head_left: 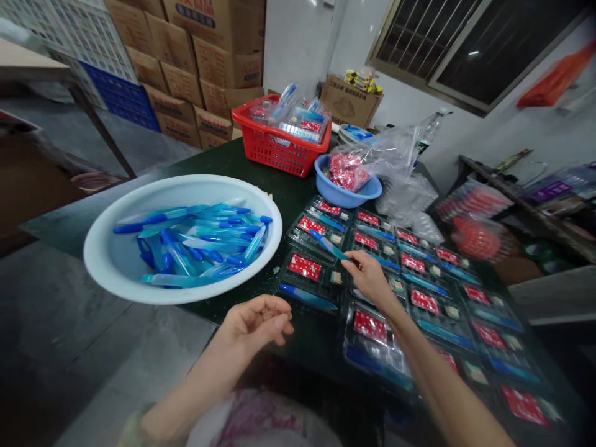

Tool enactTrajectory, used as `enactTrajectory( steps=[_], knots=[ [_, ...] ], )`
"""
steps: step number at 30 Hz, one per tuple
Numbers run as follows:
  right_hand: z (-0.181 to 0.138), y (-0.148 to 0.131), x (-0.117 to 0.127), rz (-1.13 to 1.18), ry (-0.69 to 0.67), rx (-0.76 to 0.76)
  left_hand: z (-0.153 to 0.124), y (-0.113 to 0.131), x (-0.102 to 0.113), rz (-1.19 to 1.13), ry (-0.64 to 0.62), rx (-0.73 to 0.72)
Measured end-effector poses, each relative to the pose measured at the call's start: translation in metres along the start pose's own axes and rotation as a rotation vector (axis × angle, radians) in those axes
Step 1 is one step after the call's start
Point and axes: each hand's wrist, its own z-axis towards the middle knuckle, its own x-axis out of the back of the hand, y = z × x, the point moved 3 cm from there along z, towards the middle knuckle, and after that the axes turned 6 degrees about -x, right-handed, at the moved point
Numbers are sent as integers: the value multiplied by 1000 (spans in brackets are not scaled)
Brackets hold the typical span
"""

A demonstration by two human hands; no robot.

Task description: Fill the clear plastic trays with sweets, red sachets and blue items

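My right hand [367, 276] pinches a slim blue-and-teal pen-shaped plastic piece [328, 244] by its teal end, over the clear blister trays. My left hand [261, 320] is loosely closed, fingers curled toward the thumb, with nothing visible in it; it hovers between the white basin and the nearest trays. One clear tray [298, 287] near my hands holds a red card with white dots [304, 267], a small beige block [336, 277] and a blue pen-shaped piece [307, 297]. More such pieces [209, 239] lie heaped in the white basin [105, 267].
Rows of filled trays [424, 302] cover the right of the dark table [200, 162]. Behind them stand a red basket [279, 152] of packed goods, a blue bowl [342, 197] with red packets, and clear plastic [410, 198]. Cardboard boxes [177, 81] are stacked at the back.
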Motion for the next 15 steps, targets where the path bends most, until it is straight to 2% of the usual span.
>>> enactTrajectory(
  steps=[4,7,10,15],
  knots=[
    [23,7,-6,-69,60,-35,-9,10,11,40,16,-15],
    [33,6,-14,-156,23,-26,-13,15,16,58,28,-11],
    [37,3,-24,-235,-28,8,-15,15,18,58,32,-16],
    [39,0,-31,-261,-8,28,-19,15,21,68,82,-56]
  ],
)
